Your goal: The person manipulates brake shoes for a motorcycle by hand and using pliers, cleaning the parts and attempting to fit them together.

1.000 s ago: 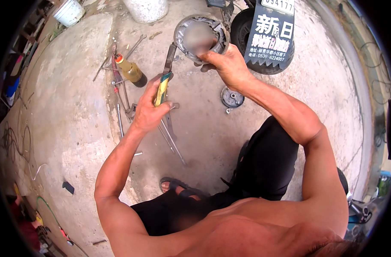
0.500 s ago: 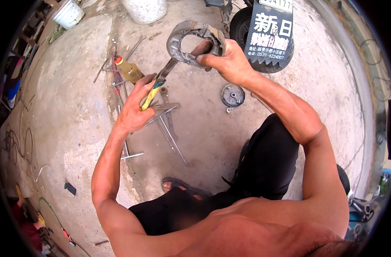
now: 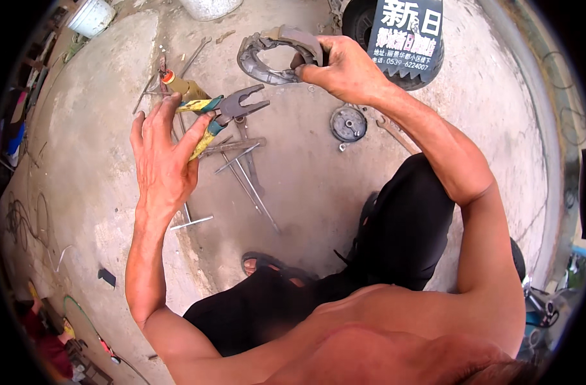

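My left hand [image 3: 164, 154] holds a pair of pliers [image 3: 229, 108] by its yellow-and-green handles. The handles are spread, and the jaws gape with nothing between them, pointing right. Up and to the right, my right hand [image 3: 350, 72] grips the right side of a ring-shaped pair of brake shoes [image 3: 249, 61], thumb below and fingers partly hidden behind it. The ring is held up in the air, tilted, with worn brown lining along its top. A gap separates the plier jaws from the ring. Below my right hand, a round grey brake plate [image 3: 349, 123] lies on the concrete.
Beyond my left hand stands a bottle [image 3: 189, 88] with a red-orange cap. T-handled wrenches [image 3: 245, 183] and other tools lie on the ground in the middle. A spanner [image 3: 395, 133] rests near my knee. A tyre with a dark mudflap [image 3: 405, 42] and white buckets [image 3: 91, 18] are farther off.
The pliers have come away from the ring, moving left and turning, and their jaws and handles have spread. My right hand has shifted the brake shoes slightly left and tilted them.
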